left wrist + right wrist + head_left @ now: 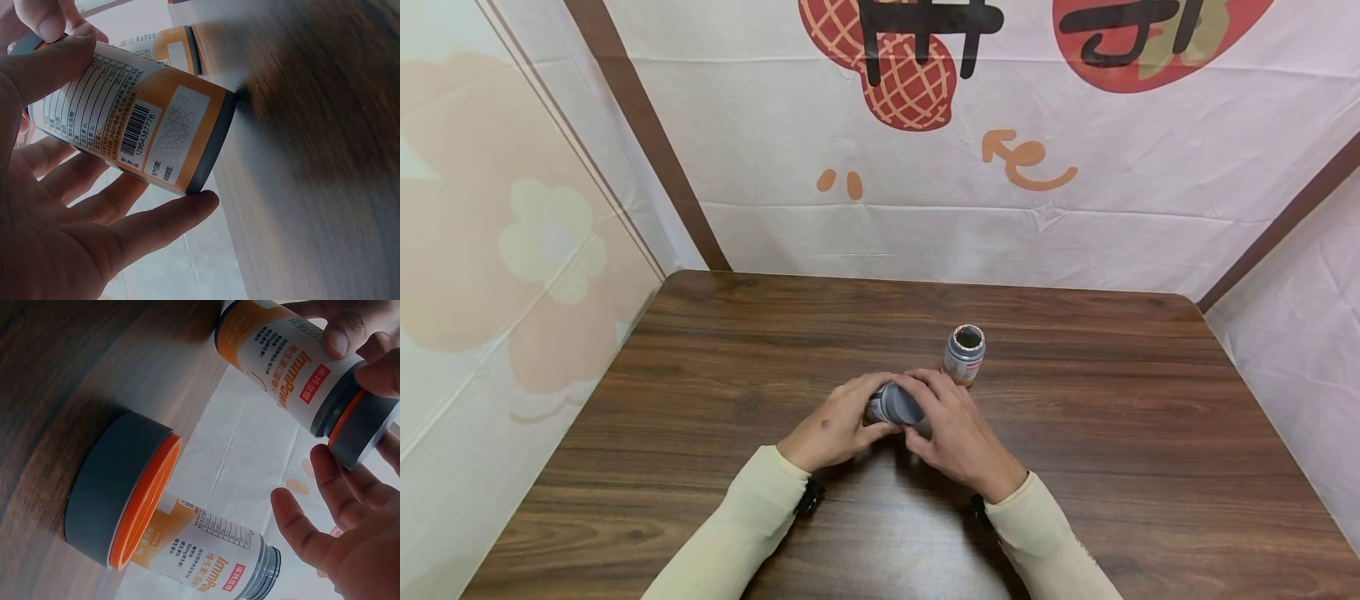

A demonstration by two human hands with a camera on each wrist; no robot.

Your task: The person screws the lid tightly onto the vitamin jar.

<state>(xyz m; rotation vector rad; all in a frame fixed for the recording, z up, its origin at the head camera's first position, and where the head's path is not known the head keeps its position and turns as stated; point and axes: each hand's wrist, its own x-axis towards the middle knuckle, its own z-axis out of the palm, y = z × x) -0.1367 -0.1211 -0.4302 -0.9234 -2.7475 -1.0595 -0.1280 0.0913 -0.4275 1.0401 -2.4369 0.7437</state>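
My left hand [827,425] grips a vitamin bottle [144,119] round its white-and-orange label, thumb on one side and fingers on the other. The bottle is tilted, and its base edge is by the table in the left wrist view. A dark grey cap [365,428] with an orange rim sits on its neck. My right hand [958,429] holds this cap between thumb and fingers. Just beyond the right hand stands a second, uncapped bottle [964,357]. A loose grey cap [103,487] with an orange inside rests on the table in the right wrist view.
Both bottles are over a dark wood-grain table [760,333]. A printed white cloth [760,150] hangs behind the table's far edge, with more cloth at the left and right sides.
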